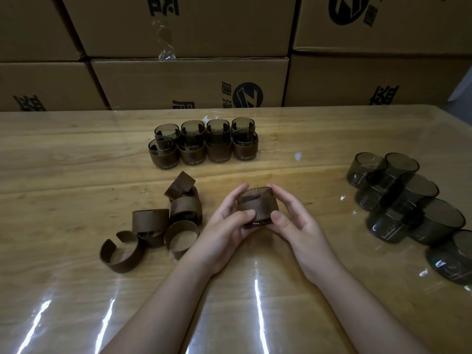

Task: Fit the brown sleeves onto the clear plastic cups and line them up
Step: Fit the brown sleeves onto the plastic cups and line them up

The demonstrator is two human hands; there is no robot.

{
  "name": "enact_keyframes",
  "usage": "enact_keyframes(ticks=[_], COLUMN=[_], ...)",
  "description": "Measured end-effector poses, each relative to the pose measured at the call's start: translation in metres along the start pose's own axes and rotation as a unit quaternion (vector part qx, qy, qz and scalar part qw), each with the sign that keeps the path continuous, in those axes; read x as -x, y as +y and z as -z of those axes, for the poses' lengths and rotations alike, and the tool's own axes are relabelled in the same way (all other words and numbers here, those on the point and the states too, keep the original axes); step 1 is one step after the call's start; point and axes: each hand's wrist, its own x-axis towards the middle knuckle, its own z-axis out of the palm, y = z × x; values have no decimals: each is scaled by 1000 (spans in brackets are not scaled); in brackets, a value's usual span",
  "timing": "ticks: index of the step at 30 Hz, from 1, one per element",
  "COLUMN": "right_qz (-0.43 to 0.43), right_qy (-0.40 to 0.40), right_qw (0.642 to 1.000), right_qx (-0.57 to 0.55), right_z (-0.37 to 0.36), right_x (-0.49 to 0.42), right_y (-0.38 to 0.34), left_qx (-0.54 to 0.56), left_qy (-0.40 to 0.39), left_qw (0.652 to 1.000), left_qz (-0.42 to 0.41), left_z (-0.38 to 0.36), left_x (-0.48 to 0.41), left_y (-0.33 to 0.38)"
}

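Holding one clear cup (257, 207) upright between both hands, just above the table (63, 159), mouth up and tipped slightly away. A brown sleeve (255, 207) wraps its middle band; whether it is fully seated cannot be told. Left hand (227, 221) curls round the cup's left side, thumb pressed on the sleeve's front. Right hand (293, 215) curls round the right side, thumb low near the base. Both pinch the cup; neither is spread.

Finished row group (203, 143) lies straight ahead, beyond the fingertips: eight sleeved cups in two rows of four. Loose sleeves (158, 223) lie just left of the left hand. Bare cups (408, 198) stand well apart to the right.

Judgement: next placement runs forward, cup axis kept vertical; both hands about equally near.
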Motion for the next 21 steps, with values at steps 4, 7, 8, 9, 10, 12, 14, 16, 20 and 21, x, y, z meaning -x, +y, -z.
enact_keyframes(ticks=[4, 7, 8, 9, 10, 12, 14, 16, 20, 21], right_qz=[-2, 1, -2, -7, -11, -12, -9, -7, -1, 0], right_qy=[4, 4, 0, -3, -4, -1, -3, -5, -12, -14], right_qw=[1000, 1000, 1000, 1000, 1000, 1000, 1000, 1000, 1000, 1000], right_qx=[14, 10, 7, 0, -5, -3, -3, -4, -7, -8], right_z=[-2, -2, -2, -2, -2, -1, -1, -1, 0, 0], right_x=[1, 0, 0, 0, -1, -1, -1, 0, 1, 1], right_y=[3, 4, 4, 3, 3, 3, 3, 3, 4, 4], left_qx=[-31, -39, -44, -51, -59, -74, -80, -83, -90, -93], left_qy=[-17, -36, -44, -49, -51, -52, -51, -51, -56, -56], left_qw=[999, 999, 998, 997, 997, 996, 995, 995, 994, 993], left_qz=[-3, -10, -12, -14, -17, -24, -31, -34, -40, -43], left_z=[-2, -3, -3, -4, -5, -6, -7, -8, -8, -8], left_x=[2, 3, 3, 4, 4, 4, 4, 5, 5, 5], left_y=[0, 1, 1, 1, 1, 0, 0, 1, 1, 1])
